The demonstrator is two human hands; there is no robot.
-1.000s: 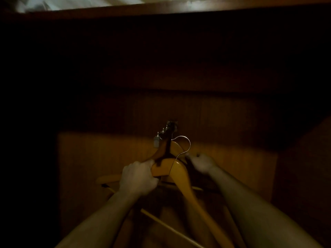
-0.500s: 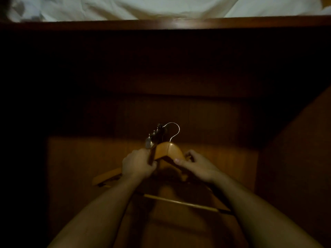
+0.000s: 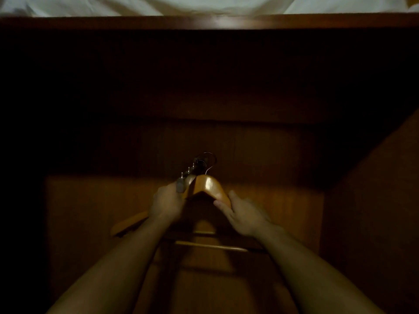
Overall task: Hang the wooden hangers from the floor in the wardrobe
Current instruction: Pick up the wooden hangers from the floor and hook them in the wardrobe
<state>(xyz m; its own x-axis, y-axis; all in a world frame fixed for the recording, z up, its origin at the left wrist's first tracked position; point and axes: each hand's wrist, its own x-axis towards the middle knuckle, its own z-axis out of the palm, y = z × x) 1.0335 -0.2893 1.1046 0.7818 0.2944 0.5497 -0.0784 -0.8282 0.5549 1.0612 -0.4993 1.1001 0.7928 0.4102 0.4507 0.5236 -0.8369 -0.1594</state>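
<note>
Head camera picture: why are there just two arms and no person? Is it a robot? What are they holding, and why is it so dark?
No robot here. A person wears a camera on their head, so you see what they see: their own two arms stretched out in front. There is only this one view. The left hand grips a bunch of wooden hangers, and their metal hooks poke out at the top. The right hand rests its fingers against the nearest one's sloping side. It is dark because the arms are inside a brown wooden wardrobe. The white stuff along the top edge is cloth, too blurry to say more.
</note>
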